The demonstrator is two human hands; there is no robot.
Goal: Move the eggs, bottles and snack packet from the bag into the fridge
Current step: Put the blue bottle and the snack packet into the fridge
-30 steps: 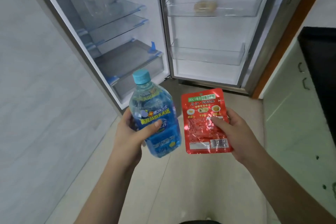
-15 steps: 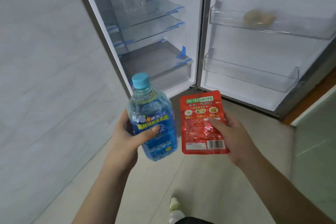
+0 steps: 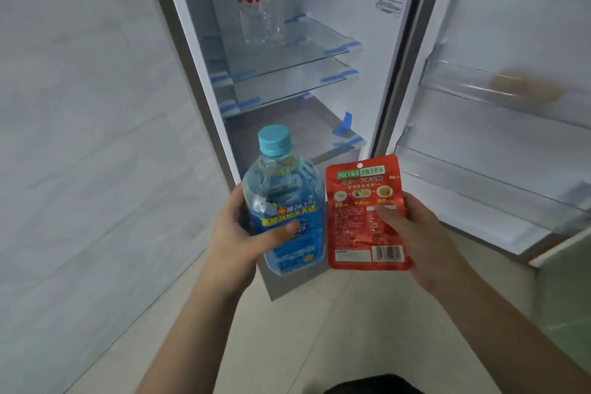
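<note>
My left hand [image 3: 238, 233] grips a blue-labelled bottle [image 3: 284, 201] with a light blue cap, held upright in front of the open fridge [image 3: 377, 80]. My right hand [image 3: 412, 233] pinches a red snack packet [image 3: 364, 217] by its right side, thumb on the front. Both are held close together at the height of the fridge's lower part. Two clear bottles with red-and-white labels [image 3: 260, 9] stand on the upper glass shelf [image 3: 313, 45]. A blurred pale brownish thing, perhaps eggs [image 3: 524, 89], lies in a door shelf [image 3: 463, 83].
The fridge door [image 3: 499, 153] stands open to the right, with clear door bins. Lower glass shelves [image 3: 287, 80] and a drawer cover with blue tape lie below. A grey tiled wall [image 3: 80, 137] is on the left. A pale green cabinet [image 3: 569, 281] is at the right edge.
I have come closer to the fridge and the view has swung left, so the interior fills the middle. Bottle and packet stay in my hands, lifted slightly towards the shelves.
</note>
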